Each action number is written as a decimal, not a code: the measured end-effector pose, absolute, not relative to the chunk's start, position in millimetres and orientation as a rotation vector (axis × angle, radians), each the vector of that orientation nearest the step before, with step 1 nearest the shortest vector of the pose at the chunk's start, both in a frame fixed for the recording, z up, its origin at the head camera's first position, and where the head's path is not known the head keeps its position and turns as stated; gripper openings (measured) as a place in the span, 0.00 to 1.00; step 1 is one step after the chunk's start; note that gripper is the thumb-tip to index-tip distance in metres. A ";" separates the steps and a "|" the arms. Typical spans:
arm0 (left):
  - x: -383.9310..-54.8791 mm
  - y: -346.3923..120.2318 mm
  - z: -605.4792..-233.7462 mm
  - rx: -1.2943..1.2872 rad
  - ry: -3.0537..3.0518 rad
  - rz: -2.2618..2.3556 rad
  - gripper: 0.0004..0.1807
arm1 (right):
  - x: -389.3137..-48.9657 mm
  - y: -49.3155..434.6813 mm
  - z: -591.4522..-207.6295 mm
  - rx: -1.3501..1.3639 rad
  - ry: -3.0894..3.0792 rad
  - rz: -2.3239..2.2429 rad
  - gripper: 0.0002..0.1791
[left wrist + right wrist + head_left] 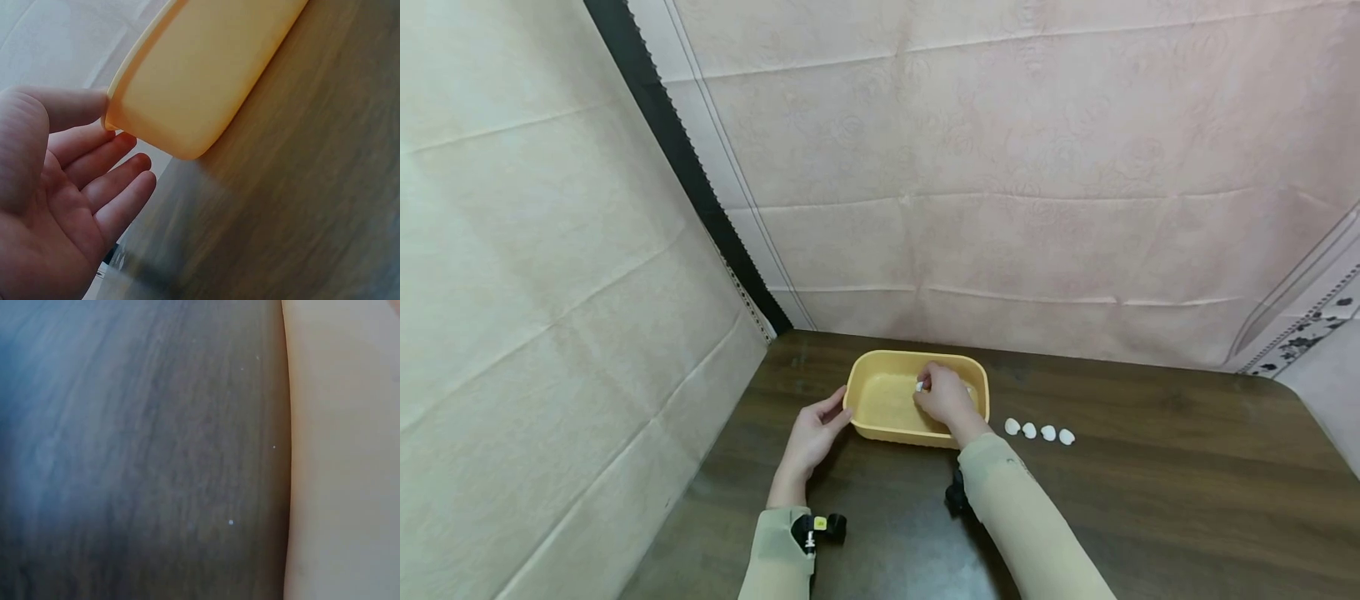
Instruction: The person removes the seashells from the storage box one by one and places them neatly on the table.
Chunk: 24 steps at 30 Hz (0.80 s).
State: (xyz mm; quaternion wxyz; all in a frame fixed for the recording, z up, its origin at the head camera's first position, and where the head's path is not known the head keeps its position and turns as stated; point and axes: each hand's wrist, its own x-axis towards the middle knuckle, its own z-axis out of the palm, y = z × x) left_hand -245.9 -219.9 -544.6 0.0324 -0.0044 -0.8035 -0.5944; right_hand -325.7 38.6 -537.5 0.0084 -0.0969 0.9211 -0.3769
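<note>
Left hand (812,433) pinching the rim of a yellow tray (878,402), right hand (947,400) pinching a small white piece (919,387).
The white piece is over the tray's floor; four similar pieces (1029,431) lie in a row on the brown tabletop (1157,475), just right of the tray.

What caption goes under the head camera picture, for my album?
Left hand grips the yellow tray, right hand holds a white piece over it, four white pieces lie lined up alongside.
</note>
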 end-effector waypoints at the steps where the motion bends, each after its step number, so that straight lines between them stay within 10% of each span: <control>1: -245.9 -220.1 -544.3 -0.010 -2.476 -1.828 0.27 | -325.8 38.7 -536.7 -0.297 2.872 -1.191 0.12; 24: -245.5 -219.8 -544.0 0.004 -2.487 -1.817 0.27 | -325.9 38.6 -536.3 -0.279 2.901 -1.134 0.11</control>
